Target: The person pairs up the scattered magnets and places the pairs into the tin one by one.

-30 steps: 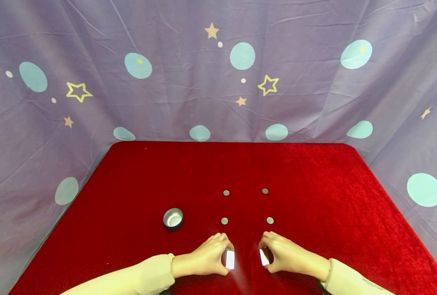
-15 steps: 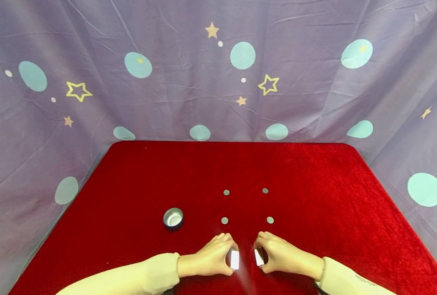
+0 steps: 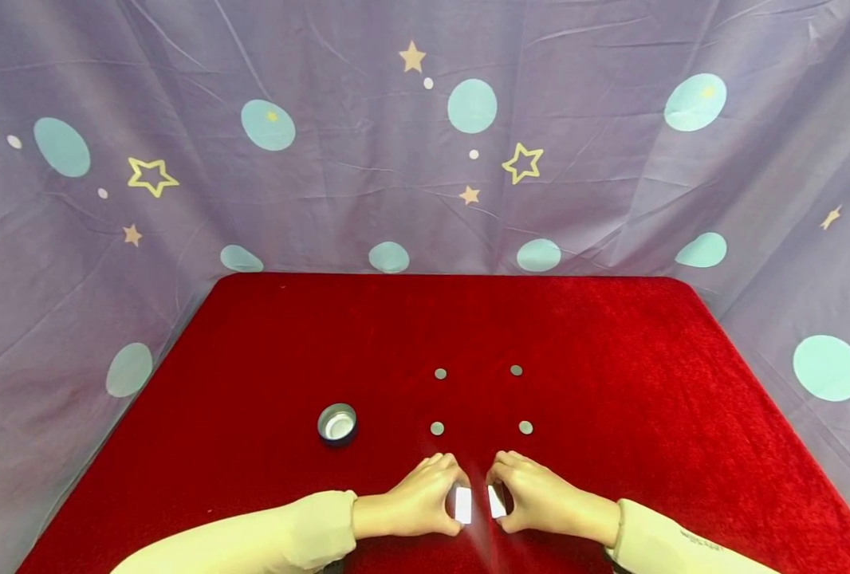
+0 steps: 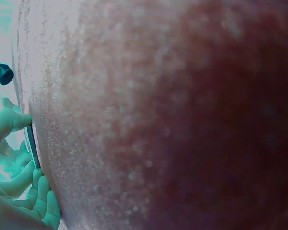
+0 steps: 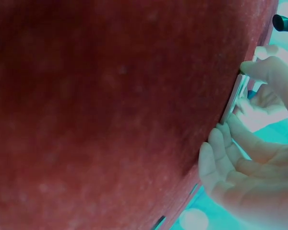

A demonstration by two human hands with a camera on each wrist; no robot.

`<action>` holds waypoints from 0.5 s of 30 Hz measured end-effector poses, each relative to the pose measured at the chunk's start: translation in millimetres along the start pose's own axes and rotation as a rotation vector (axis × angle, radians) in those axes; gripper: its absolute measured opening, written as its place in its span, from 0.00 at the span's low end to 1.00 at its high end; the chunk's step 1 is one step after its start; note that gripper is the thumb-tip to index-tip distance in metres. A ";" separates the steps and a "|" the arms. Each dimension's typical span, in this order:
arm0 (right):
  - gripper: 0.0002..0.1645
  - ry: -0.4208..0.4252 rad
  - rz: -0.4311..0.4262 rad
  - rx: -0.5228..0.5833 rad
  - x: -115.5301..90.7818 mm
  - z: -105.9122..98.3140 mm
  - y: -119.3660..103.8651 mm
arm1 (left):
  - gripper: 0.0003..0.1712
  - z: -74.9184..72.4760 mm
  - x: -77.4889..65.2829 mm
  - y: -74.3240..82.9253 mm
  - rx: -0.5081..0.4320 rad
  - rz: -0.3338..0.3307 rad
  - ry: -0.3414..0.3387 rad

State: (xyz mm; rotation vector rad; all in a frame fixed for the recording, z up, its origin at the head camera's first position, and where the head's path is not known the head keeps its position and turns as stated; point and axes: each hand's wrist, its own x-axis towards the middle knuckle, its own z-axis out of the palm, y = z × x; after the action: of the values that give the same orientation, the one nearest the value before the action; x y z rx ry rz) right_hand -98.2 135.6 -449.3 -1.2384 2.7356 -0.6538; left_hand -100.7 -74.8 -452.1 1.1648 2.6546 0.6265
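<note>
Low over the red cloth, my left hand [image 3: 423, 498] pinches the ends of a thin, bright white rectangular piece [image 3: 464, 505] between thumb and fingers. Facing it, my right hand [image 3: 540, 496] grips a matching white rectangular piece [image 3: 496, 502] the same way. A narrow gap separates the two pieces. Seen edge-on in the right wrist view, the right piece [image 5: 234, 98] has a layered edge like a small stack of cards. The left wrist view shows the left piece [image 4: 33, 146] as a dark thin edge close over the cloth.
Several small grey coin-like discs, among them a near-left disc [image 3: 437, 429] and a near-right disc [image 3: 525, 428], lie in a rough square beyond my hands. To the left stands a small round dark dish [image 3: 336, 425]. A patterned purple curtain [image 3: 353, 143] surrounds the red-covered table [image 3: 253, 343].
Both hands have moved inward, the left to the right and the right to the left, carrying the white pieces closer together. The discs and the dish stay where they were.
</note>
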 end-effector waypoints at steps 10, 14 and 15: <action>0.21 -0.001 0.033 0.000 5.4 5.5 -8.6 | 0.24 -0.8 2.4 4.3 -0.010 -0.023 -0.030; 0.22 -0.030 0.076 -0.008 7.9 4.9 -13.5 | 0.23 -2.0 2.7 8.3 -0.017 -0.044 -0.041; 0.22 -0.030 0.083 -0.007 8.2 4.6 -14.4 | 0.23 -2.2 2.6 8.9 -0.019 -0.048 -0.041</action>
State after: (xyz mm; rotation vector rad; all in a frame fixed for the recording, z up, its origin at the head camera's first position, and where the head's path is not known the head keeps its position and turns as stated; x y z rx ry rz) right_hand -92.5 119.6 -446.8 -1.1194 2.7502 -0.6128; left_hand -97.3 -68.2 -446.2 1.0937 2.6280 0.6115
